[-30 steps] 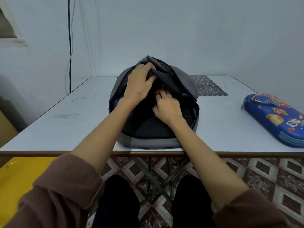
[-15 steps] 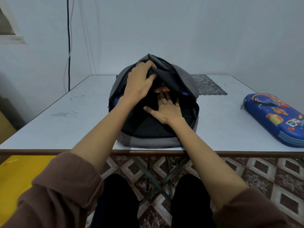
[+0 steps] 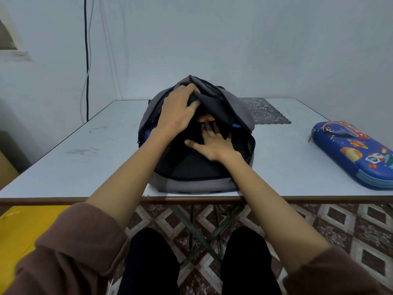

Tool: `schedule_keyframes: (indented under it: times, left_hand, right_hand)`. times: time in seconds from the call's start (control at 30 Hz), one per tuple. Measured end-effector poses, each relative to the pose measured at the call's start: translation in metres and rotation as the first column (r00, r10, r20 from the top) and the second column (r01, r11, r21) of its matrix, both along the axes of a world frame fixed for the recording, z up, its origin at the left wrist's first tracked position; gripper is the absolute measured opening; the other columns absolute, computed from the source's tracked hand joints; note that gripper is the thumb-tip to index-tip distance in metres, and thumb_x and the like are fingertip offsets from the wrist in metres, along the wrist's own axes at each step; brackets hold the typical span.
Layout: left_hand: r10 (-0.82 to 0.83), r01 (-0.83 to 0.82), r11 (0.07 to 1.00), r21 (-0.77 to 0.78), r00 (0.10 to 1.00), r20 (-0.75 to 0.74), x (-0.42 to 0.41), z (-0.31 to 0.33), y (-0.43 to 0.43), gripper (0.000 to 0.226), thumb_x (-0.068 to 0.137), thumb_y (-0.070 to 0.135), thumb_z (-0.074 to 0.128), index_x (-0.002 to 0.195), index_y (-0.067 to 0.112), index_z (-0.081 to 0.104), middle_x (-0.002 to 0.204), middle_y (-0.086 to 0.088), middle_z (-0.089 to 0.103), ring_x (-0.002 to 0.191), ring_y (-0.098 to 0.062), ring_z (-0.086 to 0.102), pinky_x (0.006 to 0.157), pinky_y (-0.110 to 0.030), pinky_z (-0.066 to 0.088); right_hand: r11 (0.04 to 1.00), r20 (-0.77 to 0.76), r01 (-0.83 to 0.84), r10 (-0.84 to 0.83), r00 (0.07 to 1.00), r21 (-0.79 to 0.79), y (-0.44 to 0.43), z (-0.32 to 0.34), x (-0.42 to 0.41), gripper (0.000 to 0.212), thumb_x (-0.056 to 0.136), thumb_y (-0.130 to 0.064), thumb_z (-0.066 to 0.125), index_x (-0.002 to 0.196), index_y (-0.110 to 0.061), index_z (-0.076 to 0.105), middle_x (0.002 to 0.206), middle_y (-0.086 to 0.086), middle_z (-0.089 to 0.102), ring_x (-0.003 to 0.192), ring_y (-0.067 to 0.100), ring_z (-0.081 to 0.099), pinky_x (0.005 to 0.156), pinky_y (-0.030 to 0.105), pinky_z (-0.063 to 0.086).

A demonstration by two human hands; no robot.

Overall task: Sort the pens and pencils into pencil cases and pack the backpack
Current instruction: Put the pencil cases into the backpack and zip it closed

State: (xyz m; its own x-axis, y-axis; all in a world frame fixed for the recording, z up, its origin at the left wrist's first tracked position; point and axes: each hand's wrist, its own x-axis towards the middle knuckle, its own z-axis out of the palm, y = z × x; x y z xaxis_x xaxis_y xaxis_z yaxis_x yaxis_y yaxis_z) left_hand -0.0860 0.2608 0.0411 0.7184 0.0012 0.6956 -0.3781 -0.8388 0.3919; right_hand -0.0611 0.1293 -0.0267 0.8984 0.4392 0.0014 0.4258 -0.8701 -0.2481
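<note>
found the backpack lying flat at the near edge of the desk, about midway along it, grey outside and black within, with its main opening unzipped. gripped its black flap with the left hand, with fingers curled round the flap's edge, and held it raised above the opening. laid the right hand flat on the black lining just below that flap, with fingers straight, thumb spread out to the left, and nothing in its grasp. pointed those fingertips toward something orange deep in the opening, too hidden to name.

saw a blue pencil case printed with planets and a rocket, closed, lying well apart to the right on the same desk near its right end. saw a dark lace mat behind the backpack at the far side of the desk, partly hidden by it. saw a black cable hanging down the pale wall at the left. noted brown sleeves pushed up both forearms, black trousers, patterned floor tiles under the desk, and a yellow surface at the lower left.
</note>
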Motion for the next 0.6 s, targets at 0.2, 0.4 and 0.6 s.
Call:
schedule_keyframes:
  times: [0.2,0.4,0.6]
  left_hand:
    - [0.017,-0.016,1.0,0.009,1.0,-0.019,0.005,-0.005,0.0,0.018,0.091,0.028,0.051,0.103,0.017,0.059,0.103,-0.003,0.061,0.099,-0.021,0.055,0.088,-0.044,0.044]
    - [0.028,0.0,0.985,0.172,0.987,-0.159,-0.005,-0.031,0.001,0.029,0.084,0.042,0.054,0.108,0.027,0.058,0.113,0.004,0.057,0.108,-0.019,0.054,0.086,-0.043,0.048]
    - [0.155,-0.006,0.901,0.434,0.938,-0.309,-0.012,-0.057,-0.002,0.059,0.075,0.065,0.051,0.121,0.029,0.055,0.128,0.0,0.05,0.122,-0.023,0.045,0.107,-0.047,0.029]
  right_hand:
    - [0.989,-0.057,-0.067,0.06,0.997,-0.13,-0.032,0.001,-0.027,0.082,0.092,-0.071,0.017,0.155,-0.021,0.005,0.163,-0.001,-0.006,0.149,0.018,-0.009,0.116,0.056,-0.007]
    - [0.987,-0.05,-0.157,0.155,0.987,-0.028,-0.071,0.006,-0.062,0.071,0.095,-0.064,0.024,0.153,-0.022,0.022,0.162,0.0,0.011,0.149,0.014,0.004,0.118,0.05,-0.003]
    - [0.941,0.003,-0.22,0.227,0.974,0.256,-0.094,-0.008,-0.072,0.055,0.099,-0.052,0.035,0.147,-0.025,0.038,0.158,-0.003,0.026,0.146,0.008,0.015,0.119,0.035,0.002]
